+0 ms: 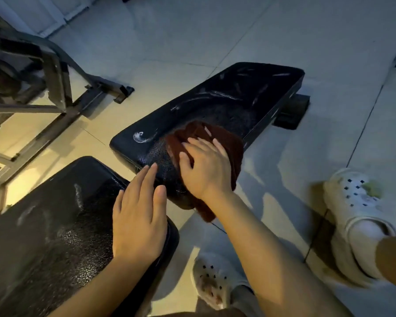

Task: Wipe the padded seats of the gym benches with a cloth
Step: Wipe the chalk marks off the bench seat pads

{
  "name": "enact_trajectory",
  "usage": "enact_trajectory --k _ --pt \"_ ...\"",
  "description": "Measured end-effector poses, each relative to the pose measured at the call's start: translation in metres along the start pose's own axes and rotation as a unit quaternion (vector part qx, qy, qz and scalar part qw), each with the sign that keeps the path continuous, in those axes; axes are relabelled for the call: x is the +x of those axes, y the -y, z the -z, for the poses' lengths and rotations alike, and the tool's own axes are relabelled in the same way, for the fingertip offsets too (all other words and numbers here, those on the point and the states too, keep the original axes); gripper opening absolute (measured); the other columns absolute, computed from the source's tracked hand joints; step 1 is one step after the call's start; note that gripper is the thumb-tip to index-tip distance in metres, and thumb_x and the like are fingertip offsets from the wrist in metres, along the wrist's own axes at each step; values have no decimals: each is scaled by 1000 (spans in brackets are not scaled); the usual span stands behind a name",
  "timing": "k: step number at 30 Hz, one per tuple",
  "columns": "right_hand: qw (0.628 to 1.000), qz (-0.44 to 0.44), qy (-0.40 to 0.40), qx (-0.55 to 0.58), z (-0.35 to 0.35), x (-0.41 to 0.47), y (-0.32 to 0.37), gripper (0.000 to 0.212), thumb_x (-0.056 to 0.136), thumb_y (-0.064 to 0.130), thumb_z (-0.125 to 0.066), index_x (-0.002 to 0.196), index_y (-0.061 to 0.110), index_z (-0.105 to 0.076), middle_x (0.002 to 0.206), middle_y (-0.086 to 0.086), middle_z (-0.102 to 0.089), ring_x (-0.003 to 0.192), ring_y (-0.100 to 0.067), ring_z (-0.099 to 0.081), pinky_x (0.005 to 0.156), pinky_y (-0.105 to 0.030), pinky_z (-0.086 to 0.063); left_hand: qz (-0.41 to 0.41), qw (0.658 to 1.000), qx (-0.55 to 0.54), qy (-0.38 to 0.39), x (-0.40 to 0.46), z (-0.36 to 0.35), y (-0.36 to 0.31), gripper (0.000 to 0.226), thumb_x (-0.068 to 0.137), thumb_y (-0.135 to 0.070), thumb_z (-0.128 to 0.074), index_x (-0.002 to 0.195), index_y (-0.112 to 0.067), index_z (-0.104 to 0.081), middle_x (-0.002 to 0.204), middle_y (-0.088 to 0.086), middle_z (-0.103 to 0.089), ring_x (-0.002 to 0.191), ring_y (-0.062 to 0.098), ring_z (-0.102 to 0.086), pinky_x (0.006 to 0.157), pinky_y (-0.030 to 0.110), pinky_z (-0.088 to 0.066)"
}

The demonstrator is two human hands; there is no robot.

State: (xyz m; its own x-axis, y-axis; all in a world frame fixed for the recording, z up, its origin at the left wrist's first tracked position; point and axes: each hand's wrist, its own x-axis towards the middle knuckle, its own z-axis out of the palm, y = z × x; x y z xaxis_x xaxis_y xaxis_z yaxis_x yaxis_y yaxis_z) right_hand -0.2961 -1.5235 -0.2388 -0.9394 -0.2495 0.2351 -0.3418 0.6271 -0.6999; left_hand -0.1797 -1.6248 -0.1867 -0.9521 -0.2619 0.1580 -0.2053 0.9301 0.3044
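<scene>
The right hand (206, 168) is laid flat on a dark red cloth (215, 143), fingers spread and nearly straight, pressing it onto the black padded seat (226, 104) of the far bench. The cloth is bunched at the near end of that surface, with one corner hanging over the near edge. White smear marks are seen across the padding beyond the cloth. The left hand (138, 216) is rested flat, fingers straight and together, on the edge of a second black padded seat (55, 225), holding nothing. A grey metal frame (55, 88) stands on the tiled floor (284, 30) at left. Two white perforated clogs (352, 202) are visible at lower right.
</scene>
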Motion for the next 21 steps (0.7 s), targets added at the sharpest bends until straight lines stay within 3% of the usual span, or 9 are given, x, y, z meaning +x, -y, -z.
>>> enact_trajectory --k 3,6,9,12,16,17,21 --pt "996 -64 30 -62 12 38 -44 48 103 41 -32 146 23 -43 155 4 -36 146 -13 -24 120 -39 4 6 1000 19 10 2 -1 0 68 90 -60 -4 149 -34 -26 153 -15 -29 141 1 -18 118 33 -5" --pt "989 -134 24 -63 14 63 -71 50 102 41 -35 148 21 -39 158 2 -30 148 -15 -18 120 -43 7 12 999 39 29 4 -2 0 70 88 -62 1 150 -38 -23 154 -17 -25 142 -2 -13 117 28 1" --pt "981 -165 -78 72 3 52 -64 45 101 30 -45 144 19 -46 158 1 -31 149 -16 -15 120 -42 7 15 997 56 44 5 -3 -1 71 86 -63 3 149 -40 -20 155 -18 -23 143 -3 -11 116 26 4" --pt "941 -207 -145 225 -8 26 -42 63 96 19 -55 153 13 -27 163 -3 -12 150 -19 -1 120 -38 5 17 996 68 51 5 -4 -1 71 86 -65 5 149 -42 -19 156 -18 -22 144 -3 -10 117 27 6" --pt "878 -243 -173 374 -24 -22 9 75 99 22 -52 156 16 -4 164 0 8 147 -8 9 109 -2 4 12 996 79 43 5 -6 0 70 87 -68 5 147 -44 -21 155 -18 -26 143 -3 -13 115 25 4" --pt "866 -244 -180 397 -28 -34 22 76 100 27 -50 156 17 0 164 1 9 146 -3 9 107 0 3 11 996 81 43 4 -6 -1 68 88 -67 3 147 -44 -21 154 -17 -26 142 -4 -13 115 26 3" --pt "856 -226 -190 424 -42 -61 45 77 96 44 -43 151 27 7 164 3 9 148 -2 7 116 -12 -4 3 996 79 42 4 -6 1 63 89 -67 2 144 -47 -20 153 -18 -28 138 -9 -14 116 27 -1"
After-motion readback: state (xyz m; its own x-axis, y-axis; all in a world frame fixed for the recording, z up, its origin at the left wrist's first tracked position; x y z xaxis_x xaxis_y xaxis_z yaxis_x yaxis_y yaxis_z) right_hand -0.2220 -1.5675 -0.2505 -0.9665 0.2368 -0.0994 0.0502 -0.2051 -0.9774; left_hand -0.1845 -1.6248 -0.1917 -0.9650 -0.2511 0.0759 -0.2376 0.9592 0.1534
